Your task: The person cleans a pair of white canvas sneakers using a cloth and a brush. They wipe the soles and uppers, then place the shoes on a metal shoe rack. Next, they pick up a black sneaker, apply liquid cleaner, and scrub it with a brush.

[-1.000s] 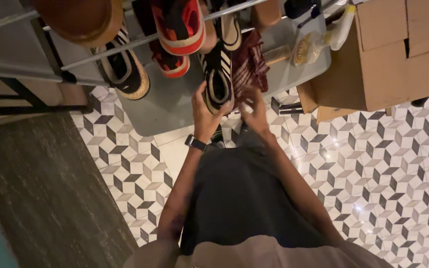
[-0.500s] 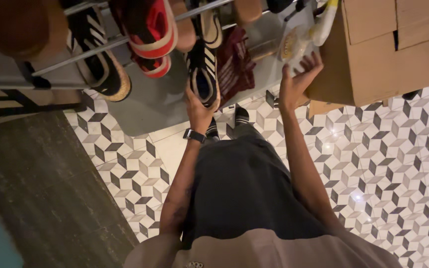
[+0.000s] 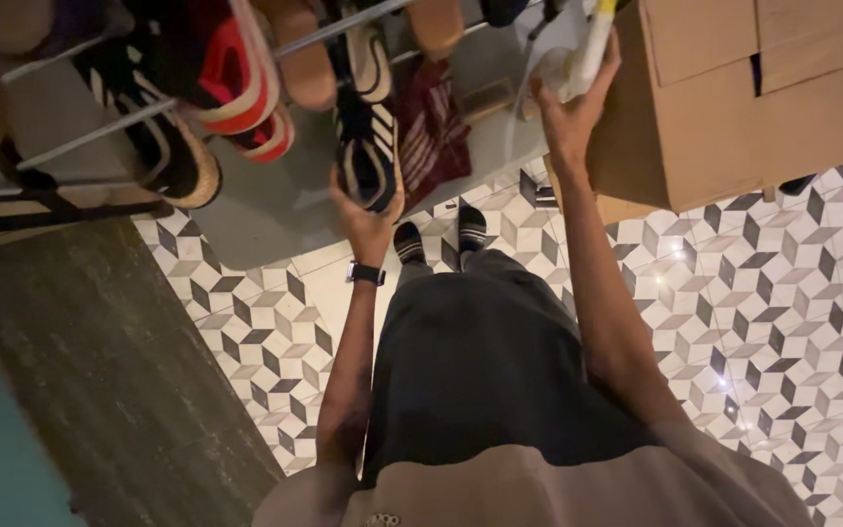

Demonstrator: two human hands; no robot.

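At the shoe rack (image 3: pixel 80 146) ahead of me, my left hand (image 3: pixel 368 220) is up under a black sneaker with white stripes (image 3: pixel 363 146), fingers wrapped around its heel end so the shoe hangs toe-up against the rack's rails. A dark watch (image 3: pixel 365 274) sits on that wrist. My right hand (image 3: pixel 570 107) is raised higher and further right, closed on a pale, whitish shoe (image 3: pixel 578 54) with a yellow touch at its top; most of it runs out of the frame, so I take it for a shoe without being sure.

Just left of the striped sneaker a red and white shoe (image 3: pixel 236 78) rests on the rails, with a black shoe with a tan sole (image 3: pixel 163 156) lower and further left. Between my hands a dark red shoe with white stripes (image 3: pixel 431 132) lies on the grey shelf (image 3: pixel 275 210).

Touching my right forearm's outer side stands a stack of plain brown cardboard boxes (image 3: pixel 753 98), squared and taped, with no label I can read from here. They sit on the white floor (image 3: pixel 782 322) patterned with grey and black cube shapes. My two feet in dark socks (image 3: pixel 439 234) stand just below the rack, and a dark strip of flooring (image 3: pixel 80 371) runs along the left.
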